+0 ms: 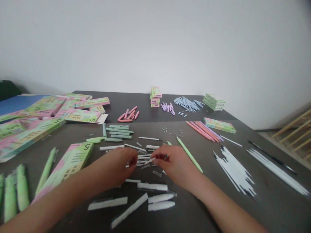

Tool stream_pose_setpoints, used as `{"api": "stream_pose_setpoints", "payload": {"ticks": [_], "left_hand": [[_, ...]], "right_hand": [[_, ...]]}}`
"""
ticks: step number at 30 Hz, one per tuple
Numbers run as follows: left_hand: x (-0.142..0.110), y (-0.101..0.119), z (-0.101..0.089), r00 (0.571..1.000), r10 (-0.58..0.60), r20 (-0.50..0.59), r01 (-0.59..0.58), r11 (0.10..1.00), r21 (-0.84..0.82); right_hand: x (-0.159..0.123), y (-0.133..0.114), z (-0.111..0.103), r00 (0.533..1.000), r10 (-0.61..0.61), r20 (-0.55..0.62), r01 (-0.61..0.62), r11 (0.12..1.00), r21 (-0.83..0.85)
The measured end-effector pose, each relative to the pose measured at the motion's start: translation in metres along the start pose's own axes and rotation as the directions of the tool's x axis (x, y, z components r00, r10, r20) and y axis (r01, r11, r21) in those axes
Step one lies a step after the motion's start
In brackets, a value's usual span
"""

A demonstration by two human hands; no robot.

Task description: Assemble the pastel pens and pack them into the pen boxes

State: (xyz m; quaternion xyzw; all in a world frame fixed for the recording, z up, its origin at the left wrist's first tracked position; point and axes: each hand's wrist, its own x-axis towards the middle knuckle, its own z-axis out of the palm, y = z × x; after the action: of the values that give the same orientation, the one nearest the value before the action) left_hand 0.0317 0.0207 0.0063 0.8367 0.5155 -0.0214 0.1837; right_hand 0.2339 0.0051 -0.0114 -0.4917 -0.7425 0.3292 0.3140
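Note:
My right hand [176, 163] pinches a small white pen part [150, 160] between thumb and fingertips. Just left of it, my left hand [120, 165] has its fingers curled together, low over the pile; whatever they hold, if anything, is hidden. Beneath both hands lie several loose white pen pieces [143, 156] and clear plastic bits [156, 173]. Nearer to me are white pen barrels [152, 186] and two pointed white barrel pieces [161, 206]. A green pen [189, 154] lies beyond my right hand, and a refill [150, 138] lies just past the pile.
Pen boxes [82, 115] cover the left side, with green barrels [22, 187] in front. White refills [234, 170] lie at right beside pink pens [202, 131]. Teal [119, 132], coral [130, 115], purple [168, 107] and blue parts [188, 103] sit farther back, near stacked boxes [155, 96].

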Motion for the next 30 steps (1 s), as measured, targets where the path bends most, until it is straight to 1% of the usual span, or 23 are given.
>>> {"api": "stream_pose_setpoints", "payload": {"ticks": [3, 6, 10, 12, 16, 19, 23, 28, 30], "left_hand": [[-0.011, -0.009, -0.009, 0.999, -0.010, -0.036, 0.007, 0.996, -0.084], [-0.023, -0.016, -0.009, 0.998, -0.020, -0.057, 0.009, 0.984, -0.180], [-0.035, -0.017, -0.007, 0.999, -0.023, -0.026, 0.012, 0.930, -0.367], [-0.040, -0.014, -0.008, 1.000, -0.019, -0.012, 0.012, 0.892, -0.452], [-0.046, -0.010, -0.014, 0.998, -0.066, 0.008, 0.059, 0.819, -0.571], [-0.048, -0.011, -0.016, 0.995, -0.093, 0.019, 0.085, 0.789, -0.609], [-0.049, -0.012, -0.016, 0.996, -0.091, 0.005, 0.073, 0.767, -0.637], [-0.051, -0.012, -0.016, 0.996, -0.089, 0.005, 0.074, 0.785, -0.615], [-0.051, -0.013, -0.015, 0.996, -0.087, 0.001, 0.069, 0.779, -0.623]], "right_hand": [[-0.002, -0.006, 0.002, 0.999, -0.012, -0.032, 0.016, 0.992, 0.129], [-0.006, -0.014, 0.005, 0.997, -0.042, -0.067, 0.056, 0.973, 0.224], [-0.013, -0.023, 0.012, 0.991, -0.095, -0.092, 0.117, 0.954, 0.276], [-0.016, -0.026, 0.015, 0.992, -0.079, -0.097, 0.104, 0.951, 0.290], [-0.019, -0.028, 0.018, 0.992, -0.047, -0.114, 0.080, 0.950, 0.303], [-0.020, -0.029, 0.017, 0.988, -0.074, -0.137, 0.112, 0.948, 0.297], [-0.020, -0.031, 0.016, 0.981, -0.096, -0.170, 0.142, 0.948, 0.286], [-0.019, -0.031, 0.016, 0.977, -0.129, -0.167, 0.170, 0.950, 0.261], [-0.019, -0.031, 0.016, 0.973, -0.152, -0.172, 0.190, 0.953, 0.236]]}}
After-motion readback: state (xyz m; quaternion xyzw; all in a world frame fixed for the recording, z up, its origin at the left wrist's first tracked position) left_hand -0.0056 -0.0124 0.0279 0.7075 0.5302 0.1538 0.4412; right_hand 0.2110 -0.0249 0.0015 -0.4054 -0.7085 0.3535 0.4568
